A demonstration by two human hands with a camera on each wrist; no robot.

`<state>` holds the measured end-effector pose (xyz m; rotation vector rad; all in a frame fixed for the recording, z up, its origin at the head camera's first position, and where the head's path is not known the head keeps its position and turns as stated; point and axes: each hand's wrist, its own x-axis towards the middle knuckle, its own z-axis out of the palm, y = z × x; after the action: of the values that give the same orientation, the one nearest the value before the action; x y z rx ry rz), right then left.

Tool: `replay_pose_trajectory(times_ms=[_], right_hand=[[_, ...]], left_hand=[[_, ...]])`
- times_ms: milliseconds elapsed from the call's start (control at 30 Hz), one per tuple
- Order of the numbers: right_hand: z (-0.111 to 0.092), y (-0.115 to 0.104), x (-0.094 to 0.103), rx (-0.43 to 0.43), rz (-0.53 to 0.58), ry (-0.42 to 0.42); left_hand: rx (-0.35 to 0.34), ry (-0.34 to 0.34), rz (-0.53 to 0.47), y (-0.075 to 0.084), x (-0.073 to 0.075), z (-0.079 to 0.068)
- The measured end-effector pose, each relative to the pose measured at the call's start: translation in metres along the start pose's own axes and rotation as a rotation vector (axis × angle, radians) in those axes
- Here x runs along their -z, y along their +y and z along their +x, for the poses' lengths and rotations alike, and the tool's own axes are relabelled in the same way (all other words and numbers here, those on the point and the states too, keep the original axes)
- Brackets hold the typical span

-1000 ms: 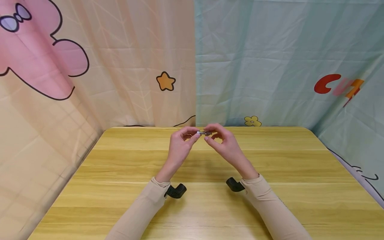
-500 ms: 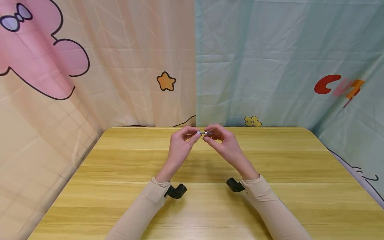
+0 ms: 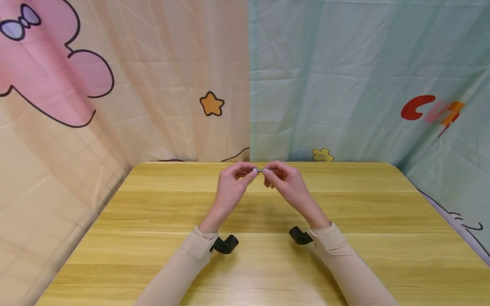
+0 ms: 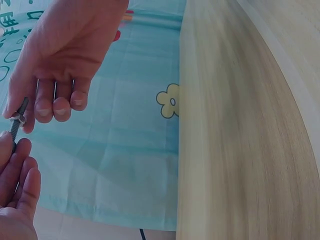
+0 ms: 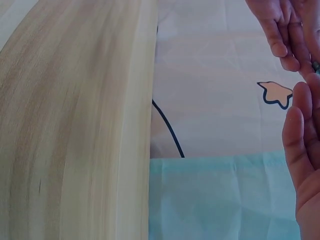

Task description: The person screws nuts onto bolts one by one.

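In the head view, a small metal bolt (image 3: 259, 170) lies level between the hands, raised above the table. My left hand (image 3: 231, 183) pinches its head end between thumb and index finger. A hex nut (image 4: 18, 118) sits partway along the threaded shank in the left wrist view, with the bolt's tip sticking out past it. My right hand (image 3: 289, 183) has its thumb and index finger on the nut; its other fingers are bent loosely below. The right wrist view catches only a dark bit of the bolt at its right edge, mostly hidden behind fingers.
A wood-grain table (image 3: 252, 263) spreads below both forearms. Printed curtains (image 3: 344, 85) hang behind it and along both sides. Each wrist carries a black camera mount (image 3: 226, 244) over the tabletop.
My right thumb has moved up from below the bolt onto the nut, closing the gap with the index finger. The left hand has stayed nearly still with the bolt.
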<state>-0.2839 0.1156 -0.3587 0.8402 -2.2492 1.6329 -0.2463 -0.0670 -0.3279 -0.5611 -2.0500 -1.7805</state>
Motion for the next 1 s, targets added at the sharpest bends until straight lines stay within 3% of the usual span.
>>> replay_pose_trajectory(times_ms=[267,433,600,1000], right_hand=[[0.001,-0.006,0.0,-0.063,-0.027,0.012],[0.0,-0.026,0.002,-0.004,-0.034,0.006],[0.003,-0.005,0.001,0.074,-0.036,0.007],[0.002,-0.003,0.0,0.115,-0.044,0.017]], left_hand=[[-0.006,0.001,0.013,0.0,0.0,0.001],[0.003,0.008,0.016,0.001,0.001,0.001],[0.005,0.013,0.021,0.001,0.001,0.001],[0.001,0.006,0.004,0.001,0.001,0.001]])
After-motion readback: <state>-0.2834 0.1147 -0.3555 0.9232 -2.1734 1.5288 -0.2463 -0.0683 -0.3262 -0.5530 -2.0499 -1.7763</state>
